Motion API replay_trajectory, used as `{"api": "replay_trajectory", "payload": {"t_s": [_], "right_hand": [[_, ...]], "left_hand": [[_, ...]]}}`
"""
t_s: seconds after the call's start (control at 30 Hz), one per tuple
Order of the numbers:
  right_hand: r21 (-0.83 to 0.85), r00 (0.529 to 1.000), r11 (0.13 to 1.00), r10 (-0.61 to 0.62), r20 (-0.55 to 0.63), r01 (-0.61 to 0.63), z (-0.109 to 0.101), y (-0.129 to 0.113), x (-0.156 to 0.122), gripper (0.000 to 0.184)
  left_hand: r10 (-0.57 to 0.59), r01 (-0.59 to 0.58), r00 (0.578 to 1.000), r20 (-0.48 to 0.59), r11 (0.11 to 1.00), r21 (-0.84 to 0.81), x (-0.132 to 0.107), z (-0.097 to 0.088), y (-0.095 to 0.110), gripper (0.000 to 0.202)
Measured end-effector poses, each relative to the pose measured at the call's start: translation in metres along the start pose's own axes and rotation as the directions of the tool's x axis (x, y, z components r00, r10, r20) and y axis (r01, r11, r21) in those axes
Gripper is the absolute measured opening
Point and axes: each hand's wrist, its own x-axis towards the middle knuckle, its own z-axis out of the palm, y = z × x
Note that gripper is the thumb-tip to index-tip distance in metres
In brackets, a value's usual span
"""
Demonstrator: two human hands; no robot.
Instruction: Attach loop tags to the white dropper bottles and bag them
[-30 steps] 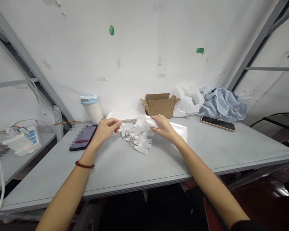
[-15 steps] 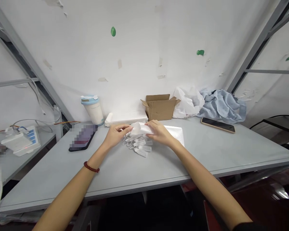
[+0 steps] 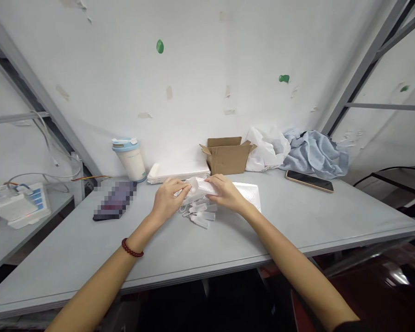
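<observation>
A white padded envelope [image 3: 247, 192] slants over the middle of the desk, its mouth tipped up towards the left. My right hand [image 3: 224, 193] is closed around its near end, thumb below and fingers over the top. At the mouth, my left hand [image 3: 169, 197] pinches with thumb and fingers against the envelope's edge; whether anything small is also between them is hidden. Just below both hands lies a loose pile of small translucent white plastic pieces [image 3: 200, 220] with thin loops, partly covered by the hands and the envelope.
Behind stand a stack of white envelopes [image 3: 178, 169], an open cardboard box [image 3: 228, 159], a white plastic bag [image 3: 266, 150] and a bundled blue cloth [image 3: 316, 152]. One phone [image 3: 309, 180] lies right, another [image 3: 115, 200] left, near a lidded cup [image 3: 130, 161]. A power strip [image 3: 31, 205] sits far left.
My left hand has turned slightly and come closer in at the envelope's mouth. My right hand keeps its hold. The whole view has shifted a little.
</observation>
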Motion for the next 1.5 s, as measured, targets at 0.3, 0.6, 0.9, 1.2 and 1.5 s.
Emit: {"api": "replay_trajectory", "payload": {"t_s": [0.3, 0.6, 0.9, 1.2, 1.5], "right_hand": [[-0.057, 1.000, 0.998, -0.004, 0.023, 0.005, 0.001, -0.004, 0.000, 0.041], [-0.064, 0.999, 0.997, -0.039, 0.024, 0.040, 0.005, -0.005, -0.001, 0.041], [-0.055, 0.999, 0.998, -0.043, 0.006, 0.043, 0.006, -0.004, -0.001, 0.041], [-0.061, 1.000, 0.998, -0.007, -0.009, 0.007, 0.000, -0.001, 0.000, 0.041], [-0.053, 1.000, 0.999, -0.004, 0.013, 0.004, -0.005, -0.005, -0.002, 0.042]], "left_hand": [[-0.080, 0.084, 0.996, 0.042, 0.990, -0.114, 0.001, 0.002, 0.002, 0.021], [-0.093, 0.103, 0.987, 0.131, 0.992, -0.071, -0.006, 0.010, 0.017, 0.037], [-0.092, 0.135, 0.977, 0.194, 0.966, -0.221, -0.005, 0.004, 0.019, 0.043], [-0.171, 0.161, 0.984, -0.051, 0.974, -0.157, -0.002, 0.004, 0.010, 0.028], [-0.448, 0.507, 0.862, 0.239, 0.777, -0.374, 0.006, 0.003, -0.001, 0.032]]}}
